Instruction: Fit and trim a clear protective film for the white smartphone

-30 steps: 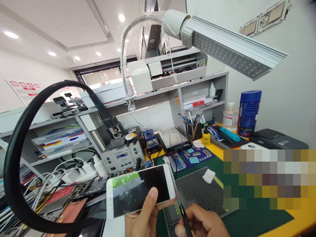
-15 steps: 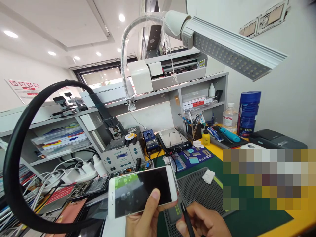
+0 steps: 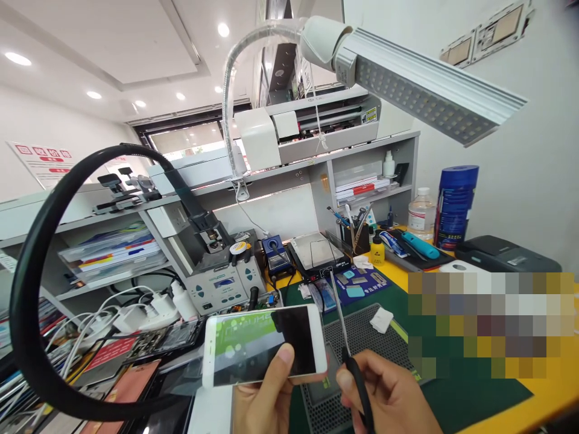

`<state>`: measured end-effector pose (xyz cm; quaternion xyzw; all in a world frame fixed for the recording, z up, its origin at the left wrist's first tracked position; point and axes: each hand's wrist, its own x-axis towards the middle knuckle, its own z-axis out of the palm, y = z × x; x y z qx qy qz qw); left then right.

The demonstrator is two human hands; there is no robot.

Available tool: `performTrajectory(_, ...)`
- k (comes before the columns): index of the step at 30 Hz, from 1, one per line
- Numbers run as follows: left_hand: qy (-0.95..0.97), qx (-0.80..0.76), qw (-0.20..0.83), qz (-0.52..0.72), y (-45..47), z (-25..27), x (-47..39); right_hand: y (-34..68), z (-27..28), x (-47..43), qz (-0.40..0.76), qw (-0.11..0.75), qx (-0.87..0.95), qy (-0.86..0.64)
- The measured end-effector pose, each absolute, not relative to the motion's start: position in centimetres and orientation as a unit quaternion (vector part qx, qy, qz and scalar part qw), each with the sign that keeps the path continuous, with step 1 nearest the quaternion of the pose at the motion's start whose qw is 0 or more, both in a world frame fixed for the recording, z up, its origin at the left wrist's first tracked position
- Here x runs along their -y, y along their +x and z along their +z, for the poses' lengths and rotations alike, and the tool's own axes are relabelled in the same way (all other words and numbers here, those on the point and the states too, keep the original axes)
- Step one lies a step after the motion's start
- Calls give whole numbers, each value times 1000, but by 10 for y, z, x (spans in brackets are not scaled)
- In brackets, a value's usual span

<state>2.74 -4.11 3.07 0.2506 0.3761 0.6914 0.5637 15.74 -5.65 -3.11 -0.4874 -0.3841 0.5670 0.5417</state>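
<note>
My left hand (image 3: pixel 266 398) grips a white-framed smartphone (image 3: pixel 265 346) by its right end. The thumb presses on its dark front, where green and white reflections show. To the right, my right hand (image 3: pixel 384 392) is closed around the black handle of a slim metal tool (image 3: pixel 340 313), whose exact kind I cannot make out. Its thin shaft points up and away, just past the phone's right edge and apart from it. Under the hands lies a dark perforated mat (image 3: pixel 362 337), partly hidden by the phone and fingers.
A white crumpled wipe (image 3: pixel 381 320) rests on the mat. Behind stand a rework station (image 3: pixel 224 289), a flat heating plate (image 3: pixel 316 253) and a tool holder (image 3: pixel 355 235). A thick black hose (image 3: pixel 27 301) loops at left above phone parts. An LED lamp (image 3: pixel 425 90) hangs overhead.
The tool in my right hand has swung upright and away from the phone's edge, so its metal shaft now shows. The phone has shifted slightly right and tilted, with more reflection on its screen.
</note>
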Motion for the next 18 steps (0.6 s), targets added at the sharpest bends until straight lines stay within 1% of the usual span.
performTrajectory(5,258,-372,569,686,24,31,41,175,-25,56,518,557,401,-511)
performTrajectory(9,306,-371,573,663,19,31,41,190,-21,60,488,548,424,-531)
performTrajectory(13,374,-380,585,611,8,28,36,209,-25,60,467,490,471,-566)
performTrajectory(18,492,-346,531,597,-17,23,21,239,-33,62,394,413,528,-629)
